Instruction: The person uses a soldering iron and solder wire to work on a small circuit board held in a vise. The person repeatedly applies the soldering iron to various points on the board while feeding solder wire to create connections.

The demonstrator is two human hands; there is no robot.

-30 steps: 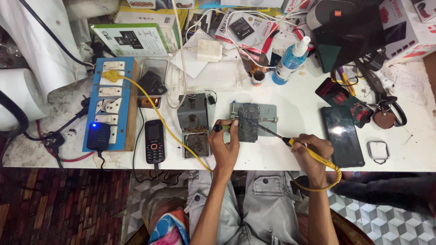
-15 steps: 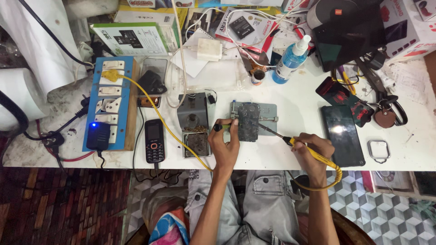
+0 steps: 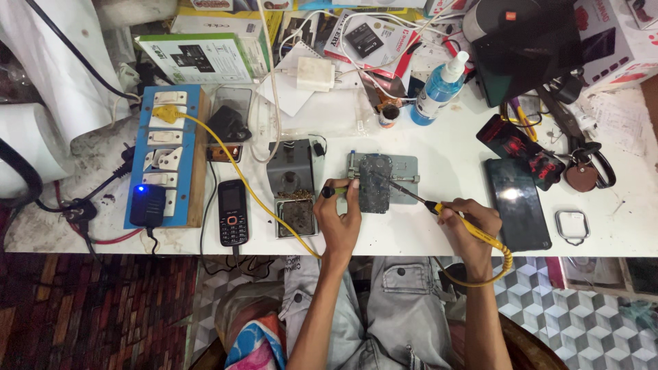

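The right hand (image 3: 473, 226) is closed in a pen grip around a yellow-handled soldering iron (image 3: 449, 210), whose tip reaches left onto the dark phone board (image 3: 375, 182) clamped in a grey metal holder (image 3: 408, 164) at the middle of the white tabletop (image 3: 445, 147). The left hand (image 3: 340, 218) is curled shut around a slim green-and-black tool (image 3: 334, 191), probably tweezers, its point at the board's left edge. The work looks to be midway: the board is already opened up and fixed in place with the iron on it, while whether any joint is finished is too small to tell. Just left of the holder stands a grey soldering iron stand (image 3: 291, 185) with a tray of brass wool, and left of that lies a black keypad phone (image 3: 233, 212) beside a blue switchboard (image 3: 168, 154). The iron's yellow cord (image 3: 236, 171) runs from that board across the near edge. To the right lies a dark smartphone (image 3: 517, 203); at the far side a blue spray bottle (image 3: 439, 89) stands among boxes and cables. Nothing blocks either hand.
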